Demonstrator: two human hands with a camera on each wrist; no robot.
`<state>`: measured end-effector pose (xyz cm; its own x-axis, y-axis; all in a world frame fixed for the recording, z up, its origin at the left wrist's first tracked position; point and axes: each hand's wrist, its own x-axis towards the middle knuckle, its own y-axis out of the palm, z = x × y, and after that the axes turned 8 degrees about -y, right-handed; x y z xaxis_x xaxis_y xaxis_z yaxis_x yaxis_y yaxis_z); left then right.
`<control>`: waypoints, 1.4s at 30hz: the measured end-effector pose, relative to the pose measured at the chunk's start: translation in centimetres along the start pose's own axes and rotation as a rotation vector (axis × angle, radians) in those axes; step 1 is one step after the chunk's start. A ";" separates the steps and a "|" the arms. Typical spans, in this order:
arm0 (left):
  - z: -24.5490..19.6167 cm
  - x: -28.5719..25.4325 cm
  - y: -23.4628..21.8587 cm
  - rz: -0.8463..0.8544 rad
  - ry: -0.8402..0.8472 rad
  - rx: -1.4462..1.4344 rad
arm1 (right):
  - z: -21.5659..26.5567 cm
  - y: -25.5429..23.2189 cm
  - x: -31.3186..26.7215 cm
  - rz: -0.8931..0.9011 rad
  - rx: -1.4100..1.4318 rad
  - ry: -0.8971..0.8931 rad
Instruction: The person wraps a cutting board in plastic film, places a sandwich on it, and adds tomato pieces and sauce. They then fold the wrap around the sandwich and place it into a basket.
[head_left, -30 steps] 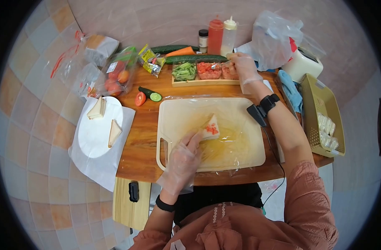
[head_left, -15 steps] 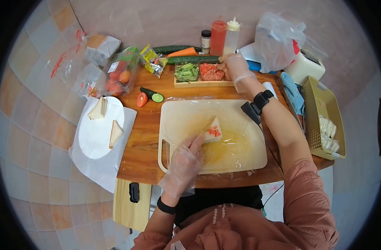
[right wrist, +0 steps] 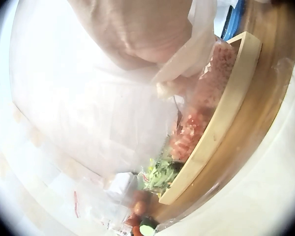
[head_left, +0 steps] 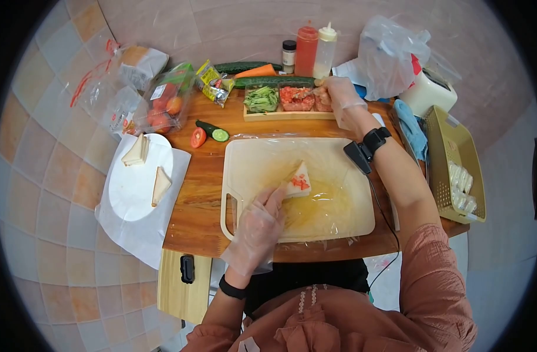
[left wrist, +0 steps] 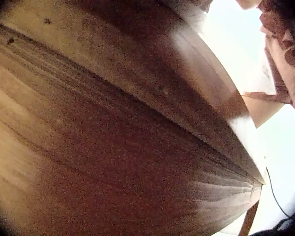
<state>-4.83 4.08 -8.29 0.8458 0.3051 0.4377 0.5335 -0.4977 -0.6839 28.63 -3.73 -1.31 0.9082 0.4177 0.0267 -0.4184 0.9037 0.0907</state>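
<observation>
My left hand (head_left: 257, 229), in a clear plastic glove, pinches one corner of a triangular bread piece (head_left: 292, 190) over the cutting board (head_left: 345, 205). Diced tomato (head_left: 301, 180) lies on the bread's upper face. At the back, my gloved right hand (head_left: 343, 97) grips a thin metal spoon (right wrist: 177, 109), whose lower end reaches into the chopped tomato (right wrist: 189, 132). That tomato sits in a clear tub between shredded cucumber (head_left: 260, 99) and a pink filling (head_left: 323, 101), all in one wooden tray (head_left: 289, 117). The left wrist view shows mostly wooden tabletop (left wrist: 113, 147).
On the left, a white plate (head_left: 125, 196) bears triangular sandwiches (head_left: 136, 151). A halved tomato (head_left: 198, 138) and cucumber end (head_left: 220, 135) lie behind the board. Squeeze bottles (head_left: 306, 50) stand at the back. Right are a toaster (head_left: 430, 94) and a green basket (head_left: 436, 167).
My right hand moved left toward the tomato tub, then slightly back right, uncovering more of the pink filling. The left hand keeps its hold on the bread in the same place.
</observation>
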 end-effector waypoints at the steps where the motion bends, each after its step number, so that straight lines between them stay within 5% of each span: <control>1: 0.0 0.0 0.0 -0.003 0.000 -0.002 | -0.1 -0.2 0.2 -0.007 -0.062 -0.051; 11: -0.8 0.2 -0.5 0.070 -0.109 -0.040 | 2.9 -1.9 -5.2 0.111 -0.014 -0.116; 12: -0.8 0.3 -0.5 0.079 -0.118 -0.047 | 2.2 -2.8 -5.5 0.188 -0.120 -0.266; 23: -0.8 0.2 -0.6 0.039 -0.078 -0.079 | 1.6 -3.4 -15.3 0.135 -0.290 -0.103; 42: 0.1 0.0 0.0 0.003 -0.004 -0.029 | 0.1 -2.3 -17.6 0.218 -0.498 -0.340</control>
<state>-4.81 4.17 -8.34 0.8472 0.3068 0.4338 0.5309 -0.5220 -0.6676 13.65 -13.17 -1.87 0.7207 0.6181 0.3140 -0.4764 0.7706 -0.4234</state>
